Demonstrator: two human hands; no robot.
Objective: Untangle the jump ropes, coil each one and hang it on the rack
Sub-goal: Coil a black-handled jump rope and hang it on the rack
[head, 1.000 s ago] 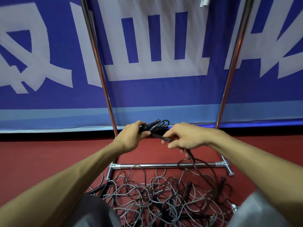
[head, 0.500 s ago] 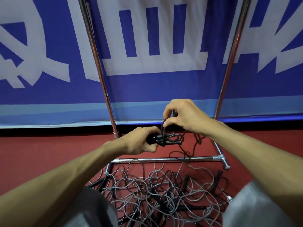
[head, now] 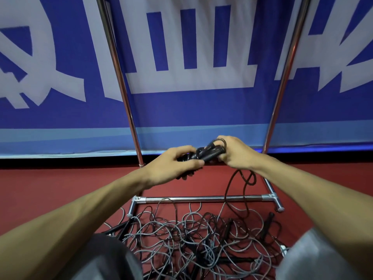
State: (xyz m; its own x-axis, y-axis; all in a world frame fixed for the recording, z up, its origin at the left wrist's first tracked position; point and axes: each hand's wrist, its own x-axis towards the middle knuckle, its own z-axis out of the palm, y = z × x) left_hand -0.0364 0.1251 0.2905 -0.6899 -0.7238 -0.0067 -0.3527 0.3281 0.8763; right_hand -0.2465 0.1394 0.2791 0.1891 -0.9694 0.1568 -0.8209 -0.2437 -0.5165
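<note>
Black handles half-hidden inside both hands

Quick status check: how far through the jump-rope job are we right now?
Done: nothing confirmed; no hung rope shows, and the top of the rack is out of frame. In hand: the left hand and right hand both grip one black jump rope, partly coiled, its tail trailing down. Left: finish and hang it, then sort the tangled pile of grey and black ropes on the floor.
</note>
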